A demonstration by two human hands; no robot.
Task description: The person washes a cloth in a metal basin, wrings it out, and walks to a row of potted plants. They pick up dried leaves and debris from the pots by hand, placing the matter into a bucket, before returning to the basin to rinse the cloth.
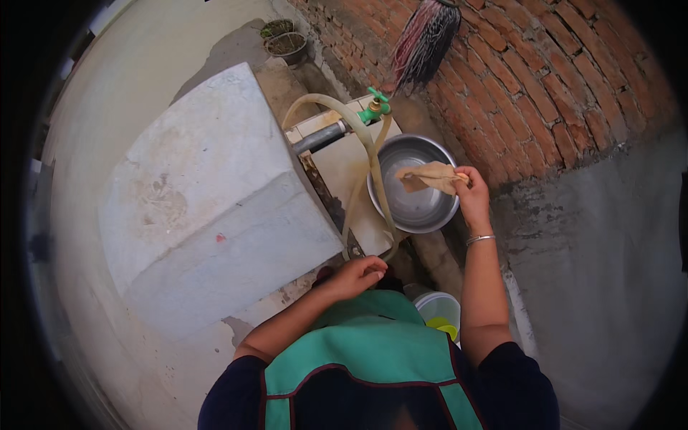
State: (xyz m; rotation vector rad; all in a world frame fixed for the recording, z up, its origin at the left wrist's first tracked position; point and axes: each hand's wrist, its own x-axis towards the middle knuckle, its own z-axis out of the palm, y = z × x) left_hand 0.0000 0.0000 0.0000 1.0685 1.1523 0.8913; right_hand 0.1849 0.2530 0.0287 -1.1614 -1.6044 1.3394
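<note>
A thin beige cloth [428,175] hangs from my right hand [471,190], pinched at one corner between thumb and fingers. It is held over a round metal basin [449,152], whose inside looks wet or holds some shallow water. A bangle circles my right wrist. My left hand [360,276] rests in front of the green apron [373,330], its fingers loosely curled with nothing seen in them. Just beyond it a pale hose [374,163] loops down from the green tap [374,106] and passes along the basin's left side.
A large whitish slab-topped block [215,193] fills the left. Behind the basin rises a brick wall [559,86] with a hanging mop head [428,43]. A pale bucket [428,301] with a yellow-green item [444,327] stands close to my body. Potted plants [287,44] sit far back.
</note>
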